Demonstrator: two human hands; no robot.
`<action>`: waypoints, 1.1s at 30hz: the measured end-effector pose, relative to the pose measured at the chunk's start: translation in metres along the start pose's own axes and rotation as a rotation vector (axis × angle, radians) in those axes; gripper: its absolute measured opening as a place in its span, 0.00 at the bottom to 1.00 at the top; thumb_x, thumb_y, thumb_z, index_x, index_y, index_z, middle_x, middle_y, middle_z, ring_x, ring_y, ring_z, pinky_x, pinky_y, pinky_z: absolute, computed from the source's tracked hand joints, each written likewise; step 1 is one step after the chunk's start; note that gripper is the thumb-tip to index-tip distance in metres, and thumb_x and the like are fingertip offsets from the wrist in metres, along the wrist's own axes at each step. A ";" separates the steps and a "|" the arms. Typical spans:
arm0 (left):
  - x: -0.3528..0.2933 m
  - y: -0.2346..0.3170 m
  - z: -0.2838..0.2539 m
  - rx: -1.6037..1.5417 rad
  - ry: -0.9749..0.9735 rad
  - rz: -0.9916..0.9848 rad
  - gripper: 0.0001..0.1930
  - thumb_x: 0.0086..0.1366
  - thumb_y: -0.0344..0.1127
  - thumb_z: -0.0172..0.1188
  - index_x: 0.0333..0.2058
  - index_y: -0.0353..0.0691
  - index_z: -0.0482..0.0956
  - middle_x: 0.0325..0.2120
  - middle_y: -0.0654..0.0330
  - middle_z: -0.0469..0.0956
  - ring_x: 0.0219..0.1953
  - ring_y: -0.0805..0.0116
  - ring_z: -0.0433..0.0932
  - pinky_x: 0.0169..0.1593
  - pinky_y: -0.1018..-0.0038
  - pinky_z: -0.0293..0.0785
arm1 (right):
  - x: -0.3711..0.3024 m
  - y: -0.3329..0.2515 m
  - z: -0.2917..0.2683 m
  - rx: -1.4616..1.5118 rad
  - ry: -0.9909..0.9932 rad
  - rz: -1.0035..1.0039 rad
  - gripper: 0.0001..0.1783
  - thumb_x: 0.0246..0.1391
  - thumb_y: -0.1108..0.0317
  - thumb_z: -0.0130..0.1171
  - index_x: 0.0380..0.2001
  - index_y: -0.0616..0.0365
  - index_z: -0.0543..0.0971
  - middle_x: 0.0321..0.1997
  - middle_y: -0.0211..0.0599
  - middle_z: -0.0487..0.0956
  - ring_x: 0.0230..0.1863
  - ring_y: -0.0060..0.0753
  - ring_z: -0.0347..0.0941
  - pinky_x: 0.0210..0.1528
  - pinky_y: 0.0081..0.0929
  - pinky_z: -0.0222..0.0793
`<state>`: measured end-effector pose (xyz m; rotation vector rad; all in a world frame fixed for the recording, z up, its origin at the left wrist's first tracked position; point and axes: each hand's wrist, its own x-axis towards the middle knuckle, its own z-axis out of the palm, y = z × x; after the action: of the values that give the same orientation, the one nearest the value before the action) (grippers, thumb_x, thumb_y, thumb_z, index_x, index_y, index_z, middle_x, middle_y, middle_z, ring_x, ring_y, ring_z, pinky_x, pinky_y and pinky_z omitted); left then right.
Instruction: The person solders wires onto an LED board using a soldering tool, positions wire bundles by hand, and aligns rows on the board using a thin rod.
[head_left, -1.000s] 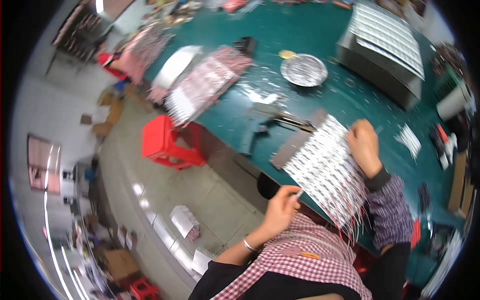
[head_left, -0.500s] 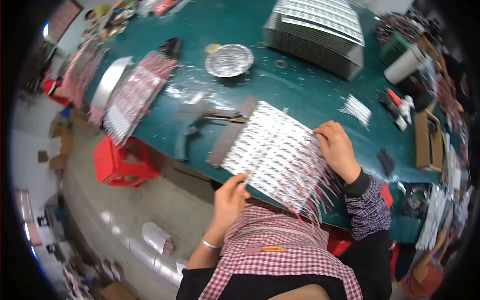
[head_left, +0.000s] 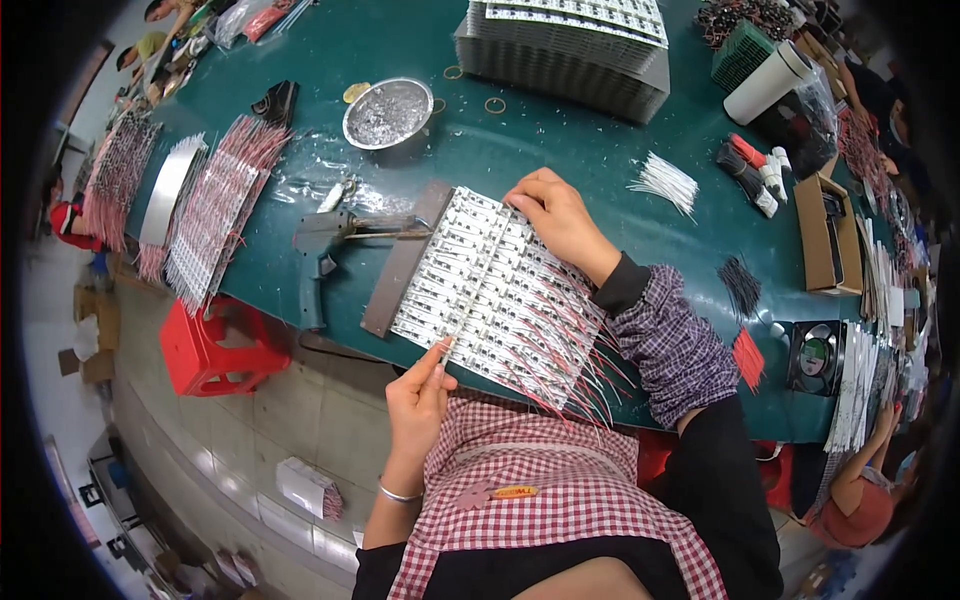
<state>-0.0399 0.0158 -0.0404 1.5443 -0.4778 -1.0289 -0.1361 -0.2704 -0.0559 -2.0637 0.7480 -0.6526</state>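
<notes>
Two bare hands on one white, rectangular circuit-board panel with rows of dark components and thin red and white wires [head_left: 490, 290], flat on the dark green worktop [head_left: 560, 140] at its near edge, in front of the person. Left hand [head_left: 420, 393]: narrow, thumb and forefinger together at the panel's near edge; can't tell if anything is gripped. Right hand [head_left: 562, 225]: fingers bent, thumb close to them, at the panel's far corner; can't tell if it grips. Wires spill past the panel's right and near edges. Long brown bar [head_left: 406, 262] along the panel's left edge; grey-teal gun-shaped tool [head_left: 320, 238] left of that, its tip at the bar. Farther back: round metal bowl [head_left: 429, 108] with silvery scraps, tall stack of white panels [head_left: 565, 65]. Right side: loose bundle of white wires [head_left: 665, 183].
</notes>
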 end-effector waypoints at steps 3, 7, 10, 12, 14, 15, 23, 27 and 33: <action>-0.001 -0.002 -0.004 0.037 0.002 0.012 0.17 0.70 0.24 0.50 0.55 0.37 0.76 0.23 0.68 0.74 0.18 0.88 0.58 0.21 0.87 0.56 | -0.002 -0.001 0.000 0.057 0.005 0.070 0.09 0.57 0.69 0.56 0.33 0.63 0.82 0.36 0.43 0.75 0.40 0.42 0.73 0.46 0.34 0.68; -0.003 -0.005 -0.002 0.219 0.008 0.081 0.19 0.69 0.21 0.50 0.56 0.39 0.77 0.24 0.66 0.75 0.20 0.84 0.63 0.24 0.83 0.63 | -0.002 -0.004 -0.002 0.134 -0.003 0.150 0.06 0.52 0.70 0.62 0.30 0.63 0.82 0.33 0.38 0.74 0.35 0.32 0.72 0.40 0.29 0.69; -0.001 -0.010 0.006 0.487 0.026 0.487 0.25 0.64 0.16 0.49 0.58 0.42 0.75 0.23 0.60 0.75 0.20 0.74 0.68 0.26 0.78 0.68 | -0.001 0.000 -0.006 0.157 -0.020 0.140 0.07 0.48 0.70 0.66 0.28 0.62 0.82 0.32 0.36 0.73 0.31 0.27 0.71 0.36 0.26 0.69; -0.001 -0.009 0.006 0.568 0.005 0.572 0.28 0.60 0.14 0.48 0.59 0.40 0.73 0.22 0.57 0.73 0.20 0.69 0.68 0.26 0.75 0.68 | 0.000 0.002 -0.008 0.149 -0.053 0.133 0.08 0.48 0.69 0.67 0.28 0.62 0.82 0.32 0.35 0.73 0.31 0.27 0.71 0.36 0.26 0.69; -0.003 -0.009 0.006 0.649 -0.014 0.660 0.32 0.56 0.12 0.48 0.60 0.39 0.71 0.21 0.54 0.70 0.20 0.63 0.69 0.26 0.73 0.69 | 0.002 0.003 -0.009 0.142 -0.086 0.124 0.09 0.47 0.68 0.68 0.28 0.62 0.82 0.32 0.35 0.73 0.30 0.26 0.71 0.35 0.25 0.69; -0.005 -0.010 0.005 0.699 -0.034 0.658 0.34 0.53 0.11 0.48 0.61 0.38 0.70 0.21 0.54 0.67 0.20 0.61 0.68 0.26 0.71 0.68 | 0.002 0.002 -0.011 0.125 -0.103 0.131 0.09 0.47 0.67 0.68 0.27 0.62 0.82 0.32 0.35 0.73 0.30 0.27 0.71 0.35 0.25 0.69; -0.006 -0.010 0.005 0.743 -0.061 0.679 0.35 0.50 0.11 0.49 0.61 0.35 0.70 0.21 0.55 0.63 0.20 0.60 0.67 0.25 0.69 0.66 | 0.001 -0.007 -0.013 0.009 -0.135 0.127 0.11 0.47 0.67 0.69 0.25 0.62 0.79 0.31 0.29 0.69 0.29 0.20 0.64 0.32 0.21 0.62; -0.008 0.001 0.004 0.795 -0.114 0.676 0.36 0.48 0.12 0.50 0.61 0.35 0.70 0.22 0.56 0.66 0.20 0.60 0.68 0.24 0.69 0.67 | 0.004 -0.010 -0.022 0.015 -0.233 0.092 0.14 0.41 0.63 0.72 0.24 0.60 0.79 0.31 0.35 0.73 0.31 0.29 0.70 0.34 0.28 0.67; -0.009 0.002 -0.002 0.927 -0.209 0.656 0.37 0.47 0.14 0.53 0.61 0.37 0.70 0.24 0.57 0.68 0.20 0.60 0.70 0.24 0.67 0.68 | 0.004 -0.005 -0.041 0.069 -0.383 0.090 0.11 0.42 0.67 0.72 0.24 0.60 0.79 0.30 0.30 0.72 0.29 0.23 0.67 0.32 0.23 0.64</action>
<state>-0.0428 0.0230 -0.0359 1.8434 -1.6511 -0.4374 -0.1601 -0.2922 -0.0292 -1.9980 0.5817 -0.2174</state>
